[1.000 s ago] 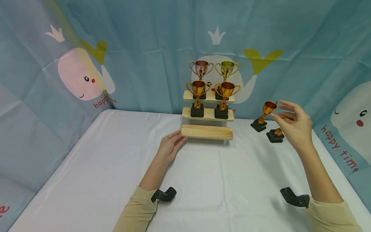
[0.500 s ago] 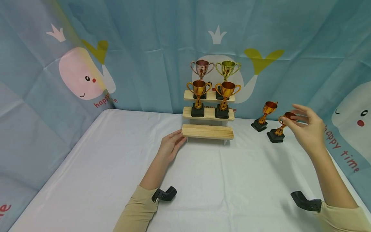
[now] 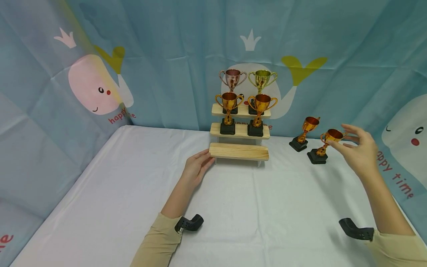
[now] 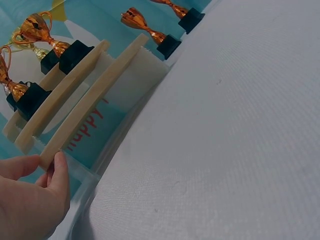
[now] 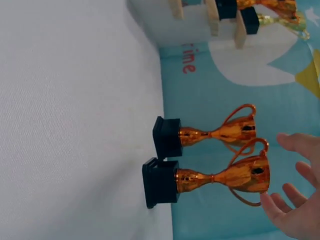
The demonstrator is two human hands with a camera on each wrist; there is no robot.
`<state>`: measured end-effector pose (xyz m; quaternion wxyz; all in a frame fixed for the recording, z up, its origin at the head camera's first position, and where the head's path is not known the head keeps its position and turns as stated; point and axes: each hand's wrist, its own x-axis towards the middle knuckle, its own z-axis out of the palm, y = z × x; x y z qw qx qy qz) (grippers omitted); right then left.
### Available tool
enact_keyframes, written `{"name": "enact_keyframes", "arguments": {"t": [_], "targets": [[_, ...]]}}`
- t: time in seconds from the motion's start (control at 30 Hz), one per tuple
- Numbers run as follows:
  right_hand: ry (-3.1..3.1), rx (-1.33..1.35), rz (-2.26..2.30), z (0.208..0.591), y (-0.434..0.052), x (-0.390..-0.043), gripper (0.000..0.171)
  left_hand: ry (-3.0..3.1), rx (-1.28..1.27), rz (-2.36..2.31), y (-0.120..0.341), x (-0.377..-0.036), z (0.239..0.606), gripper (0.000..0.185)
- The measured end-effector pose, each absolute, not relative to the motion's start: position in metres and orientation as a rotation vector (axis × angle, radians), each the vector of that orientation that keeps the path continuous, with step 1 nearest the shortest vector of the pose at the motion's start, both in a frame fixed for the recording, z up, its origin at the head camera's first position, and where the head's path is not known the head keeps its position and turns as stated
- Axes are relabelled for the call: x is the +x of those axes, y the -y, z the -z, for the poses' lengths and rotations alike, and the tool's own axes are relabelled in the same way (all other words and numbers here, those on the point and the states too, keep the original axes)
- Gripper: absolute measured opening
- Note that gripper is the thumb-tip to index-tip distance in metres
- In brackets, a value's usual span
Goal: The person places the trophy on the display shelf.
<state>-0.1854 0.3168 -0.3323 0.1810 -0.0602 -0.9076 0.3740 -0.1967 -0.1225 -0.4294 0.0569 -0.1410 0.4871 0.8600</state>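
Note:
My left hand (image 3: 197, 168) pinches the left end of the lowest board of a three-tier wooden display stand (image 3: 238, 152). The left wrist view shows thumb and fingers on that board end (image 4: 95, 100). At the right, my right hand (image 3: 361, 150) reaches around the cup of an upright bronze-gold trophy (image 3: 322, 150) with a black base. In the right wrist view the fingers (image 5: 296, 192) are spread beside this trophy (image 5: 245, 175); one tip lies at the rim, another stands apart. A similar trophy (image 3: 304, 134) is just behind it.
Two bronze-gold trophies, one on the left (image 3: 228, 113) and one on the right (image 3: 257, 115), stand on the middle tier. The top tier bears a rose-coloured trophy (image 3: 232, 78) and a yellow-gold trophy (image 3: 261, 79). Behind the white-covered table (image 3: 233, 207) hangs a blue printed curtain (image 3: 173, 81).
My right hand has moved right and slightly down, from beside the rear trophy to the front trophy's cup, which it no longer hides. My left hand keeps its hold on the stand.

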Motion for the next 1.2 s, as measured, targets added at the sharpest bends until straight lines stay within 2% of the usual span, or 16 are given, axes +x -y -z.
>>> {"name": "enact_keyframes", "arguments": {"t": [0.73,1.2], "targets": [[2.703,-0.147,-1.175,0.341,-0.341,-0.213,0.076,-1.470,-0.428,-2.611,0.123,-0.197,0.430,0.044],[2.666,-0.153,-1.391,0.351,-0.346,-0.224,0.068,-1.473,-0.431,-2.611,0.123,-0.197,0.430,0.044]]}}
